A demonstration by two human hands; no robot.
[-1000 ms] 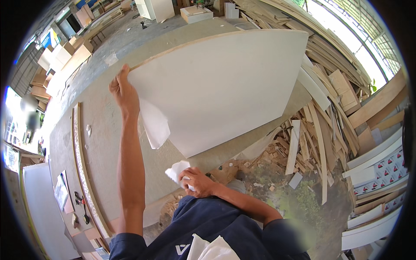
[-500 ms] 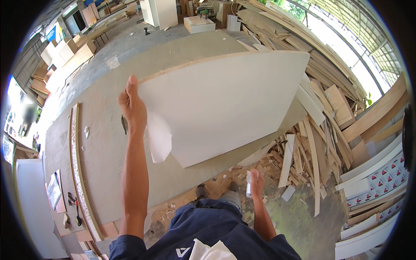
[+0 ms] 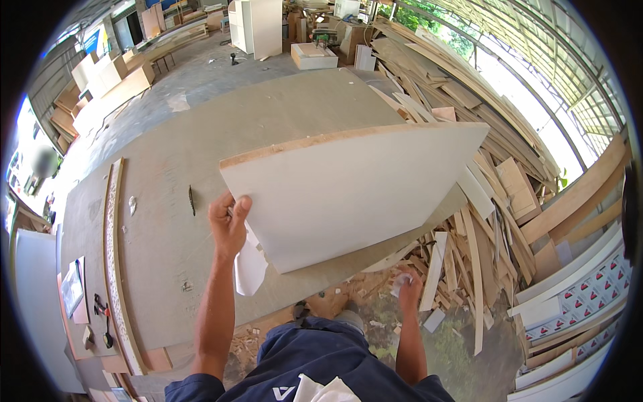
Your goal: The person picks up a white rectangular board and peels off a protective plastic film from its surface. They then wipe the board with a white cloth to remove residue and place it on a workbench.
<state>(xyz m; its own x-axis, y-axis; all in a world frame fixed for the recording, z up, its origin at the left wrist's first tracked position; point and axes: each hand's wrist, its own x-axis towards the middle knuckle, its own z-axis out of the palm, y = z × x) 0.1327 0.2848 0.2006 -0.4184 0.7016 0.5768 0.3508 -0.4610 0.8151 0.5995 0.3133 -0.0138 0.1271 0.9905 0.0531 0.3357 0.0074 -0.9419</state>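
A large white panel (image 3: pixel 348 191) with a raw wood-coloured edge stands tilted over the worktable (image 3: pixel 161 254). My left hand (image 3: pixel 229 218) grips its left edge, thumb on the white face and fingers behind. Below that hand a loose white sheet (image 3: pixel 250 269) hangs by the panel's lower left corner; whether it is attached cannot be made out. Low on the right, apart from the panel, my right hand (image 3: pixel 408 288) is closed around a small crumpled whitish piece (image 3: pixel 398 284), paper or film.
A long narrow strip (image 3: pixel 115 261) lies along the table's left side, near a dark pen-like stick (image 3: pixel 192 200), a tape-like tool (image 3: pixel 107 339) and a clear-covered sheet (image 3: pixel 72 288). Wood offcuts (image 3: pixel 462 248) heap up at the right. White cabinets (image 3: pixel 261 27) stand at the back.
My left hand has moved from the panel's upper left corner down its left edge. The panel has tipped, showing more of its top edge. My right hand has moved slightly right and down.
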